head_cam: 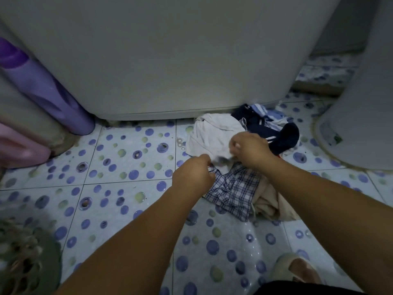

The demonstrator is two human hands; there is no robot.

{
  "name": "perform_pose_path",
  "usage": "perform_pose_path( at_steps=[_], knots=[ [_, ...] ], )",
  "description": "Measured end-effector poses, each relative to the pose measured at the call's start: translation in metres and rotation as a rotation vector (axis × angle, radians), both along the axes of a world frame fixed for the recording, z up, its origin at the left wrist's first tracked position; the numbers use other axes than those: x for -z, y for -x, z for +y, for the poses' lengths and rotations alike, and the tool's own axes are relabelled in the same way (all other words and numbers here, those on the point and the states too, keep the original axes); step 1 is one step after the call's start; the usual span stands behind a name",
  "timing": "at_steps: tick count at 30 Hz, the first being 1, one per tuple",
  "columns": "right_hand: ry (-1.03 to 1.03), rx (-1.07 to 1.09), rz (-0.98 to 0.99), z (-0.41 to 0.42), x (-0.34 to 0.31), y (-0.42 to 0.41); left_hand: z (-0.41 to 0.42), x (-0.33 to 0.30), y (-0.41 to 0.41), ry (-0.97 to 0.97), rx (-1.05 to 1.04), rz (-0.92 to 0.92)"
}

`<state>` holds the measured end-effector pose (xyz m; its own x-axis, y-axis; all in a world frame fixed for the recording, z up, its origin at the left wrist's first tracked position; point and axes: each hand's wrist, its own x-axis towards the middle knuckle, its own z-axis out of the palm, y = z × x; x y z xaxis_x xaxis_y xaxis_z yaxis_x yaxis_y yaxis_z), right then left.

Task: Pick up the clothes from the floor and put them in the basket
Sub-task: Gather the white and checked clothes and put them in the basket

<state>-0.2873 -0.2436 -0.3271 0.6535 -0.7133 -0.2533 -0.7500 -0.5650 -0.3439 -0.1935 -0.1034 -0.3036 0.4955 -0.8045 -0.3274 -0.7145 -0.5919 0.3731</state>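
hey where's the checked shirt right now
In the head view, the blue-and-white checked shirt lies on the dotted tile floor right of centre, just below both hands, between the white garment and the crumpled beige cloth.

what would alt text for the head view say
Two hands, left and right, reach down and pinch clothes piled on a dotted tile floor before a white machine. A green basket sits at lower left.

basket (pixel 25 252) blurred and cut off, slippered foot (pixel 297 271) partly hidden
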Motion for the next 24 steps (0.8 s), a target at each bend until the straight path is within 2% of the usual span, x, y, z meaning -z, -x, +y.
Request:
perform_pose_path(
  at_steps=[2,3,5,7,9,12,17,20,22,24],
  knots=[
    [-0.411,0.131,-0.356,0.003,-0.025,-0.008,0.001,-0.001,-0.002,0.087,-0.038,0.072],
    [-0.553,0.164,-0.530,0.004,-0.039,-0.011,0.001,-0.004,-0.004,0.133,-0.074,0.107],
    [-0.788,0.240,-0.816,0.005,-0.062,-0.014,0.002,-0.011,-0.008,0.214,-0.185,0.170],
    [-0.957,0.310,-0.995,0.005,-0.081,-0.015,0.004,-0.018,-0.014,0.274,-0.313,0.220],
    [-0.991,0.298,-1.053,0.006,-0.094,-0.013,0.008,-0.027,-0.020,0.319,-0.411,0.260],
    [-0.972,0.200,-1.036,0.012,-0.107,-0.009,0.014,-0.032,-0.026,0.360,-0.456,0.299],
    [-1.218,0.035,-1.231,0.040,-0.154,-0.012,0.019,-0.039,-0.020,0.399,-0.443,0.383],
    [-1.342,-0.071,-1.277,0.048,-0.182,-0.014,0.019,-0.042,-0.017,0.434,-0.447,0.383],
    [-1.339,-0.088,-1.287,0.050,-0.191,-0.013,0.020,-0.045,-0.019,0.438,-0.480,0.369],
    [-1.327,-0.027,-1.321,0.048,-0.191,-0.011,0.026,-0.052,-0.020,0.490,-0.578,0.436]
  ],
)
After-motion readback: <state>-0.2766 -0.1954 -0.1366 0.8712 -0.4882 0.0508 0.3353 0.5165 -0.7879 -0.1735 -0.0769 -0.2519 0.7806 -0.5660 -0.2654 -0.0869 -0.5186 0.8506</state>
